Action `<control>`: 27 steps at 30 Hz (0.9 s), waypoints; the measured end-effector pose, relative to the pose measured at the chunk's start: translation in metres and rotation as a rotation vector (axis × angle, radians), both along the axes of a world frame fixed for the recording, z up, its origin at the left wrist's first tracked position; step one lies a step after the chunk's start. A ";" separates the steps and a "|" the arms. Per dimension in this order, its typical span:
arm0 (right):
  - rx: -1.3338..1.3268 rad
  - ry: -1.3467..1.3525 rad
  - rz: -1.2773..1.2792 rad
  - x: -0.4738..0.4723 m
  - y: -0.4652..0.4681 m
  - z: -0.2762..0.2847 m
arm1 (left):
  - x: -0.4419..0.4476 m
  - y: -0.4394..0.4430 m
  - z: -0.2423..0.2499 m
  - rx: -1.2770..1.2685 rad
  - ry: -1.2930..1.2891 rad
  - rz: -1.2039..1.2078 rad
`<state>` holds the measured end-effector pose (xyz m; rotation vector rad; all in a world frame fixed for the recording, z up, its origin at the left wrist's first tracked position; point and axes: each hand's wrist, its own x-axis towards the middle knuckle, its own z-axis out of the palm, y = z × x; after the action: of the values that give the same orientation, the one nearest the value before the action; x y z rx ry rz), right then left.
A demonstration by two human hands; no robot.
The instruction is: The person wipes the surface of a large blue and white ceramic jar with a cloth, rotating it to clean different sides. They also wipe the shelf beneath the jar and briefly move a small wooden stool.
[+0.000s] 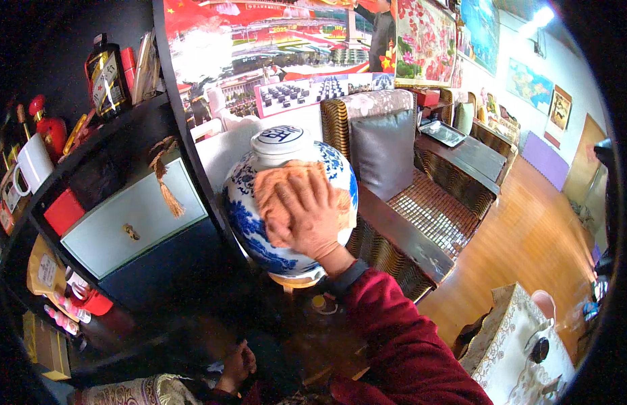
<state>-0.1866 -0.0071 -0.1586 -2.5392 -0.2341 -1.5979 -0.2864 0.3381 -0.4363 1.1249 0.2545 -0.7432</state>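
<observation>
A white porcelain jar [288, 263] with blue painted scenery stands upright on a low wooden stand [293, 280]. Its white lid [280, 139] bears blue characters. Against the jar's upper front, my right hand [308, 210] presses an orange cloth [273, 179], fingers spread over the folds. Part of the painted side is hidden behind the hand and cloth. My left hand [237, 367] hangs low in the shade near the bottom edge, apart from the jar. Its fingers look curled, but the dark hides whether anything is in them.
At left, a dark shelf unit holds a bottle [107, 76], a white mug [34, 162] and a pale drawer [136, 217] beneath a hanging tassel [169, 192]. A wooden armchair [429, 202] with a grey cushion [381, 152] stands right of the jar. A cloth-covered table [515, 334] occupies the lower right.
</observation>
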 end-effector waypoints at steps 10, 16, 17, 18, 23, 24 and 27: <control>0.394 0.109 0.068 0.033 -0.103 -0.007 | 0.009 0.006 -0.027 -0.017 0.142 -0.006; 1.059 0.243 0.515 0.053 -0.141 -0.015 | 0.006 -0.004 -0.006 0.022 0.133 0.060; 1.154 0.269 0.698 0.055 -0.146 -0.018 | 0.005 -0.005 -0.002 0.022 0.094 0.041; 1.382 0.297 0.842 0.057 -0.148 -0.025 | 0.005 -0.007 0.003 0.023 0.055 0.021; 1.411 0.245 0.930 0.068 -0.154 -0.055 | 0.008 -0.014 0.015 0.049 0.058 0.018; 1.403 0.241 1.053 0.062 -0.152 -0.063 | 0.008 -0.014 0.016 0.036 0.072 0.019; 1.354 0.262 0.904 0.045 -0.137 -0.086 | 0.009 -0.013 0.015 0.010 0.062 -0.011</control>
<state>-0.1419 -0.1446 -0.2444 -1.2174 -0.1398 -0.6098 -0.2779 0.3251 -0.4208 1.1143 0.3049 -0.7888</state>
